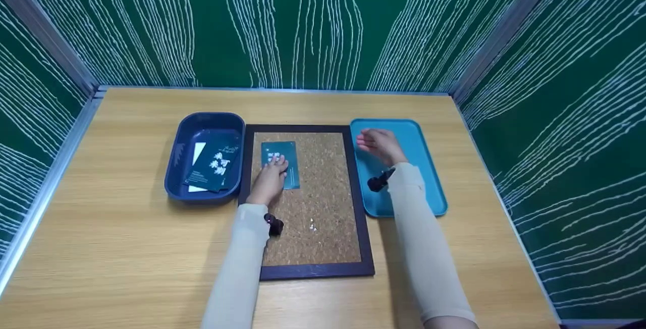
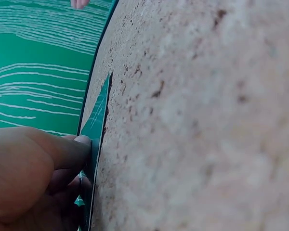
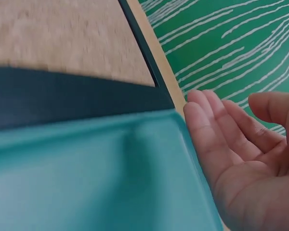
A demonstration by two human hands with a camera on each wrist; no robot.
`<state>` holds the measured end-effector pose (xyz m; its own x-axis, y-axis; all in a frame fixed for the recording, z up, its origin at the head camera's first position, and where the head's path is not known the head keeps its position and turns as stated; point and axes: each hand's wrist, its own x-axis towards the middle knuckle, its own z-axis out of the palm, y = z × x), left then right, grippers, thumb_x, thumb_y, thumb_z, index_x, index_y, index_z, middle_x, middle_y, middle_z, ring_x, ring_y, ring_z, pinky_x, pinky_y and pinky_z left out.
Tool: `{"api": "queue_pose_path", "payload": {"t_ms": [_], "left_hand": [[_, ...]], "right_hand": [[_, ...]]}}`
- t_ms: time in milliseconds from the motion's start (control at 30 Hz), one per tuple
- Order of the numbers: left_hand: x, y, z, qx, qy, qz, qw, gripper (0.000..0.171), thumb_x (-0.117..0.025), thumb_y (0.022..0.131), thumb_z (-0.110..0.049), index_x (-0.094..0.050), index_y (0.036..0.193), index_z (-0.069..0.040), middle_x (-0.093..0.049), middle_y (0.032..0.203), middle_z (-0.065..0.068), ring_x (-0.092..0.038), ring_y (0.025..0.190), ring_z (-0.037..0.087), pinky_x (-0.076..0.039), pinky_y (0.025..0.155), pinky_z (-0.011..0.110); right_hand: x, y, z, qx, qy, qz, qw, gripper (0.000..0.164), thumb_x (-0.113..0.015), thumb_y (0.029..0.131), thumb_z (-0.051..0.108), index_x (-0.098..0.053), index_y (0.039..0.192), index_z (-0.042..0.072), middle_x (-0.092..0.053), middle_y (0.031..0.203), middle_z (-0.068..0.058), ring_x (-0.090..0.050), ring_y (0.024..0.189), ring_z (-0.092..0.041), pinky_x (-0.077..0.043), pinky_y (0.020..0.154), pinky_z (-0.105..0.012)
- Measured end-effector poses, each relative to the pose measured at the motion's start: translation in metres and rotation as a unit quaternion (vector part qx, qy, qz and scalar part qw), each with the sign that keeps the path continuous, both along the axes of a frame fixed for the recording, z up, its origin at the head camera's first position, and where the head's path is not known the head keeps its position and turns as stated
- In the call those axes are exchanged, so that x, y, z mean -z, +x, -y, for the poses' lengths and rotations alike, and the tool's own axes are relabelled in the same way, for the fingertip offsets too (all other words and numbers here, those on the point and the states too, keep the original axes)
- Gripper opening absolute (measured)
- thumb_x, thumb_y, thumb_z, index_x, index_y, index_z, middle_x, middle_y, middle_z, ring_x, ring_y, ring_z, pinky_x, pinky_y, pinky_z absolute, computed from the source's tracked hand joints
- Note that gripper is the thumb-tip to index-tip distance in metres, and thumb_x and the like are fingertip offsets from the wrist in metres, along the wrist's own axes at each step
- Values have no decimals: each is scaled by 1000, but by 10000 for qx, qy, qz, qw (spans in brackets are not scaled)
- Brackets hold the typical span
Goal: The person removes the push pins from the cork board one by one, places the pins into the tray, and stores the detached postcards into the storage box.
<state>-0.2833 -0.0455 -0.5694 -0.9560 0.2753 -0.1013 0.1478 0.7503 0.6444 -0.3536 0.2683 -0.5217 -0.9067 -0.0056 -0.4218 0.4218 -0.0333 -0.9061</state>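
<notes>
A dark green card [image 1: 291, 170] with white characters lies on the upper left of the cork board [image 1: 323, 203]. My left hand [image 1: 270, 181] rests on the card, its fingers over the printed characters. In the left wrist view, the thumb and fingers of the left hand [image 2: 33, 171] touch the card [image 2: 97, 120], which lies along the cork. My right hand [image 1: 381, 146] is above the blue tray [image 1: 371, 203], near its far left part. Its palm and loosely bent fingers [image 3: 214, 130] show in the right wrist view, with nothing in them.
Left of the board stands a navy bin [image 1: 174, 187] holding more green cards [image 1: 214, 167] and something white [image 1: 198, 151]. A few small clear pieces [image 1: 312, 225] are on the lower cork. Green walls with white lines [image 1: 323, 26] bound the wooden table [image 1: 126, 248].
</notes>
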Motion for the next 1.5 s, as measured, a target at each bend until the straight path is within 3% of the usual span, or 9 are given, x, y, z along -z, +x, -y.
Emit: {"api": "queue_pose_path", "payload": {"t_ms": [267,533,800,1033,1500], "left_hand": [[0,1,-1,-23,-9,-43,10000,42,-46,101,-11,-44,142,-2,-33,154,11,-21,147,31,-16,121,43],[-1,2,-1,-97,70,99,9999,42,-43,102,-13,-42,144,-6,-30,156,8,-18,148,29,-15,122,44],[-2,3,-1,-204,98,192,9996,43,-43,103,-16,-41,145,-10,-28,157,5,-18,148,29,-16,121,47],[-1,2,-2,-120,39,51,9999,42,-45,101,-12,-43,142,-3,-31,155,11,-20,147,31,-15,122,44],[-3,3,-1,-211,81,316,9992,43,-42,103,-16,-40,146,-9,-26,158,6,-16,148,29,-14,121,48]], "right_hand": [[4,-5,28,7,-318,262,9992,41,-44,103,19,-47,137,-2,-54,136,-23,-64,111,-23,-53,95,-31],[6,-7,55,121,-354,566,9977,36,-47,102,21,-54,131,1,-63,125,-17,-65,109,-23,-55,93,-33],[11,-7,79,-47,-418,539,9977,33,-48,101,21,-56,128,2,-66,119,-16,-68,103,-22,-57,89,-32],[16,-5,94,-182,-344,637,9972,28,-49,100,19,-58,121,4,-68,114,-15,-70,100,-22,-58,86,-32],[22,0,113,-572,-528,747,9942,35,-42,103,19,-55,127,-2,-68,115,-18,-70,102,-25,-58,86,-35]]}}
